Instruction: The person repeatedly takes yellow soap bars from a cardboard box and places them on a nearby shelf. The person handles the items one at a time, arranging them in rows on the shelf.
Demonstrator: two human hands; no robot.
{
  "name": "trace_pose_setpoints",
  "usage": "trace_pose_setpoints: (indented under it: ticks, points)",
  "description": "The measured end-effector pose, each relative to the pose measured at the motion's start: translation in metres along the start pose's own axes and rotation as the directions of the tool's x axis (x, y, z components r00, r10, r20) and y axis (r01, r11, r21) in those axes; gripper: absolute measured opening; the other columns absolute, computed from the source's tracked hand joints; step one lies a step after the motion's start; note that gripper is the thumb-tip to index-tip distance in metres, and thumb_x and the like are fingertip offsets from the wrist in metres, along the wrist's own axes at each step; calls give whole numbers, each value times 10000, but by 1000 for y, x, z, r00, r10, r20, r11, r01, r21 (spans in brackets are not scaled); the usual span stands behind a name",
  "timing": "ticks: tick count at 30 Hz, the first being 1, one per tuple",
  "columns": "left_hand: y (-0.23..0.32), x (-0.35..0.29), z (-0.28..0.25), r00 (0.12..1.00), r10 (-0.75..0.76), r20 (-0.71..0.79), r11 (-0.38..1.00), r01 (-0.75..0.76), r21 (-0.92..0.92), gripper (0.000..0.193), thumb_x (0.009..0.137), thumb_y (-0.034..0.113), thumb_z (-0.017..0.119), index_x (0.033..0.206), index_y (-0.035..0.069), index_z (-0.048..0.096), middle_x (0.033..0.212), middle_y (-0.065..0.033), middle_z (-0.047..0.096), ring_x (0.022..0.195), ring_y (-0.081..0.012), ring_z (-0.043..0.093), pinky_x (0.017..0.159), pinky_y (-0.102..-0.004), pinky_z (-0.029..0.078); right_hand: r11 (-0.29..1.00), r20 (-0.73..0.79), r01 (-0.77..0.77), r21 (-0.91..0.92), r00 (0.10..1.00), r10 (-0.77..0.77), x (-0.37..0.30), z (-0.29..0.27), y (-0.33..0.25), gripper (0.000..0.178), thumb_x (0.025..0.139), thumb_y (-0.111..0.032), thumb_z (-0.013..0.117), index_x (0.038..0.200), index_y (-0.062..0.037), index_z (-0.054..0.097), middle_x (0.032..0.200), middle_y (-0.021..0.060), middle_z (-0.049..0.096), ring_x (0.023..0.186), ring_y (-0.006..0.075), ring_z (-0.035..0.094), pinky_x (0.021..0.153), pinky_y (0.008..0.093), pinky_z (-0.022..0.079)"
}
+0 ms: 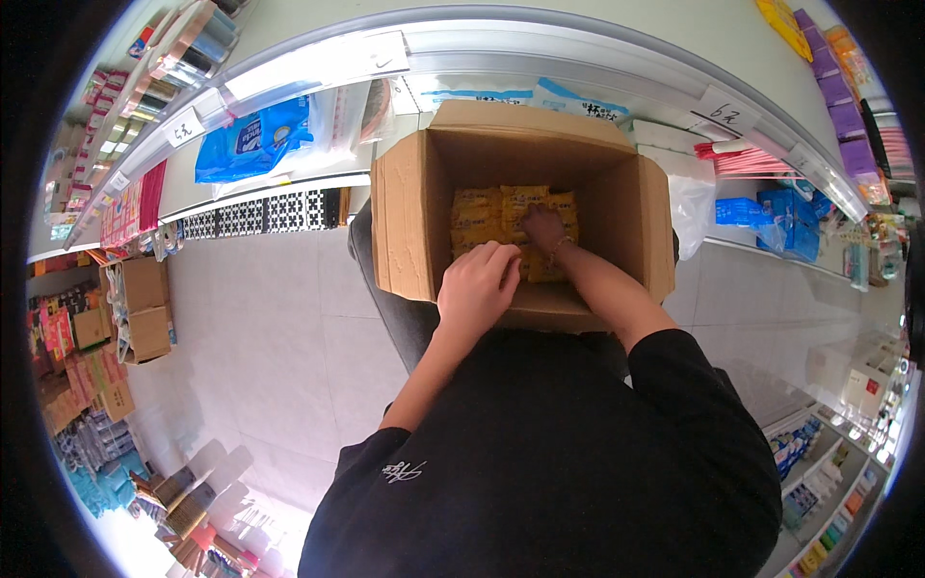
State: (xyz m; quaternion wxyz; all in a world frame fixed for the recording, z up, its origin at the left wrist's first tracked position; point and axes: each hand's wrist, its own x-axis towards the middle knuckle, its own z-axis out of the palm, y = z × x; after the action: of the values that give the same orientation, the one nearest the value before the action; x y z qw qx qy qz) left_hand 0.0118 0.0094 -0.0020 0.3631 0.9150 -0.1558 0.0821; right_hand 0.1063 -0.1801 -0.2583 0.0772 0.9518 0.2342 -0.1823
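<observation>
An open cardboard box [403, 226] stands in front of me with its flaps folded outward. Rows of small yellow packets [476, 204] lie at the bottom of it. My right hand [545, 229] reaches deep inside, its bent fingers closed down on a packet in the right part of the rows. Over the box's near left part is my left hand [479, 281], with its fingers curled in and drawn together. Whatever those fingers hold, if anything, is hidden behind the hand. My two hands are apart, and my forearms cover some of the nearest packets and the near wall.
The box rests on a dark grey seat [393, 313]. Close behind it runs a white shelf edge [549, 48], with a blue pack [252, 143] to the left and pink sticks [747, 159] to the right. Pale floor tiles [260, 318] lie left; another carton [146, 303] stands farther left.
</observation>
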Motion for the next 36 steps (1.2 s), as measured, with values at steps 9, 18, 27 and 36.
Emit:
trace_pose_setpoints:
  ticks: [9, 18, 27, 36]
  points:
    - [-1, 1, 1, 999, 7, -51, 1000, -6, 6, 73, 864, 110, 679, 921, 88, 640, 823, -72, 632, 766, -275, 653, 666, -387, 536, 978, 300, -7, 209, 952, -57, 0, -52, -8, 278, 832, -251, 709, 1043, -74, 747, 1075, 192, 712, 1032, 325, 691, 839, 454, 560]
    - [11, 10, -8, 996, -50, 80, 992, 58, -111, 119, 885, 58, 679, 1005, 60, 674, 899, -93, 683, 785, -255, 686, 683, -341, 540, 912, 185, 135, 388, 958, -221, -8, -169, 4, 397, 852, -366, 696, 1061, -31, 738, 1108, 207, 710, 993, 372, 694, 845, 479, 563]
    - [123, 132, -85, 879, 470, -84, 866, -477, -148, 197, 833, -49, 679, 1017, 22, 684, 988, -118, 710, 886, -263, 697, 801, -335, 551, 725, -178, 89, 683, 983, 47, -143, -178, 16, 393, 891, -292, 647, 1190, -37, 648, 1027, 204, 711, 950, 388, 675, 805, 489, 540]
    - [233, 374, -8, 703, 638, 314, 650, -710, 271, 315, 935, 257, 642, 1180, 63, 598, 1260, -131, 573, 1148, -330, 589, 971, -448, 498, 647, -212, 129, 751, 976, 52, -146, -152, 20, 378, 895, -296, 653, 1129, 1, 640, 1036, 242, 694, 976, 425, 664, 820, 526, 538]
